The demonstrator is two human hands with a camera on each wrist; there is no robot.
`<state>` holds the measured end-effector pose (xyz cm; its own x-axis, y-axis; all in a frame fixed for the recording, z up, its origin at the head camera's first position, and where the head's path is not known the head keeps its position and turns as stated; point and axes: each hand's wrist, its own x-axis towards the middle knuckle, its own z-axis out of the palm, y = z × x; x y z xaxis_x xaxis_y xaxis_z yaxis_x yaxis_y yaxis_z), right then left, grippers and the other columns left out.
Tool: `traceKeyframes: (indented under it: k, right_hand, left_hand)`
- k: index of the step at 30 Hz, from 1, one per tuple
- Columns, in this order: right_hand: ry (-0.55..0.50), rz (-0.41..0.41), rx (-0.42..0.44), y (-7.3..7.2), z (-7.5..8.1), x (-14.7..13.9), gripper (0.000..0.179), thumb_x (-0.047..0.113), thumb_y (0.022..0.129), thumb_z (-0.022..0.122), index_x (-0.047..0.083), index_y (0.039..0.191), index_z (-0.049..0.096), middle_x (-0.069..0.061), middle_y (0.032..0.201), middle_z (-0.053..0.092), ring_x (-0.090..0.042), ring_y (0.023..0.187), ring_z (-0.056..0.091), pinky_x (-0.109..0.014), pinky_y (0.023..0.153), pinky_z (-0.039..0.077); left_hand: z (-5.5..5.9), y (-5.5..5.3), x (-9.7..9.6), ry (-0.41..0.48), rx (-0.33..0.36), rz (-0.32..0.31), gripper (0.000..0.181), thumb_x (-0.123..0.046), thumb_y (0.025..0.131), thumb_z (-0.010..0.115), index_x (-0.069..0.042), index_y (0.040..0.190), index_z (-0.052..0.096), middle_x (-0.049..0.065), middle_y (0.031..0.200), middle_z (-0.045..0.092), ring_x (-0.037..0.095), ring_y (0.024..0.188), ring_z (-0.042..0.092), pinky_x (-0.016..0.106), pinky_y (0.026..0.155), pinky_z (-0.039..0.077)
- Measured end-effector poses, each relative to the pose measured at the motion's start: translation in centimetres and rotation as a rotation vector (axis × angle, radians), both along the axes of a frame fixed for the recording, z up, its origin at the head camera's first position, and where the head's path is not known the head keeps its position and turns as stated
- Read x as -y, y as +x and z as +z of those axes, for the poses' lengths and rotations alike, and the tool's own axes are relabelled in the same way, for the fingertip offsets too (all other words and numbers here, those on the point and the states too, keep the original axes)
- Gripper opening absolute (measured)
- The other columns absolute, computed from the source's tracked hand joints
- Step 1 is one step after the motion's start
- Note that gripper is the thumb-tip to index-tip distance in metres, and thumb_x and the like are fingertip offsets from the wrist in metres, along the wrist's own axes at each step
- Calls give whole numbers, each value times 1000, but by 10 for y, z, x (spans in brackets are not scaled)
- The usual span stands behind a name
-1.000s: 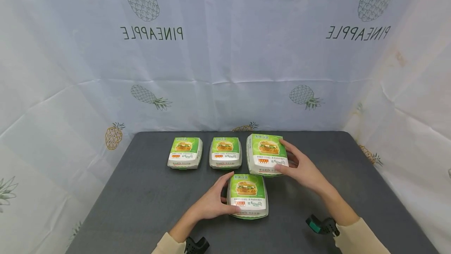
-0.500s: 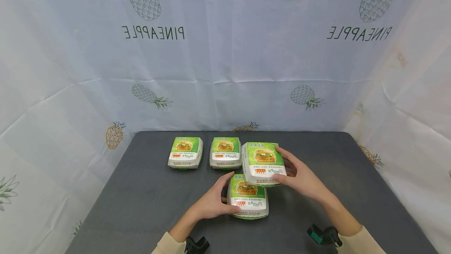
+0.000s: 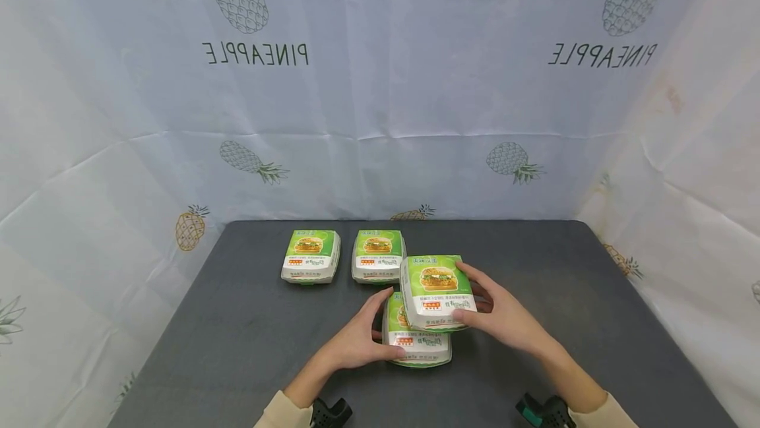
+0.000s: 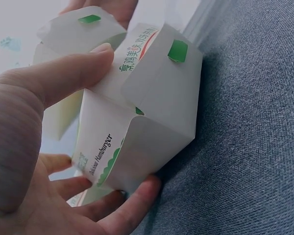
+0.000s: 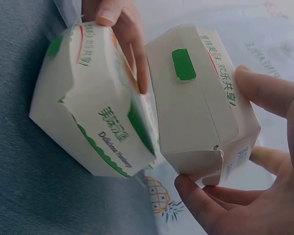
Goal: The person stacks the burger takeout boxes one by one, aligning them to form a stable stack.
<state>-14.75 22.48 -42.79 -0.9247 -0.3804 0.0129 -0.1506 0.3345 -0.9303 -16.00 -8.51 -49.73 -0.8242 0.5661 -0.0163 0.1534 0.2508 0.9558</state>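
Observation:
A green and white hamburger box (image 3: 423, 349) stands on the dark table, its left side gripped by my left hand (image 3: 355, 339). In the left wrist view, the thumb lies on that box's (image 4: 157, 83) top edge while the other fingers curl along its side. My right hand (image 3: 505, 312) holds a second hamburger box (image 3: 438, 293) by its right side, raised over the first and covering its upper right part in the head view. The right wrist view shows this raised box (image 5: 196, 103) slightly tilted, pinched between thumb and fingers, beside the lower box (image 5: 93, 98).
Two more hamburger boxes, a left one (image 3: 311, 256) and a middle one (image 3: 378, 256), stand in a row toward the table's back edge. The dark table (image 3: 237, 349) is bordered by a white pineapple-print cloth (image 3: 380, 85) at the back and sides.
My right hand has brought its hamburger box toward me and a little left, from the back row to over the front box. My left hand has stayed on the front box.

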Motion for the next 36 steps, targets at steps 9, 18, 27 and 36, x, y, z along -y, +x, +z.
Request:
traceKeyframes:
  k: [9,18,27,36]
  right_hand:
    - [41,-7,-20,5,-4,5,89,28,90,80,20,161,28,-17,155,39,-40,131,51,-33,92,55]
    - [90,-11,-69,8,-7,8,89,33,89,81,21,161,30,-14,155,41,-39,131,51,-38,98,52]
    - [110,-33,-89,11,-9,13,90,35,88,82,18,161,31,-14,150,46,-35,126,55,-38,95,53]
    - [107,-31,-101,17,-6,22,88,35,89,81,16,160,33,-17,149,46,-37,125,56,-39,94,54]
  left_hand:
    - [0,1,0,-9,-13,0,109,-27,82,88,-16,164,16,10,165,16,24,127,50,29,87,56]
    - [5,1,3,-24,-26,-1,112,-31,82,88,-17,164,14,9,167,12,27,139,39,33,91,55]
    - [28,6,8,-76,-109,72,106,-37,84,84,-17,164,17,8,164,21,35,146,34,54,112,38]
    - [33,15,-4,20,-159,62,95,-37,91,76,-29,164,16,-2,165,18,21,149,25,54,117,30]
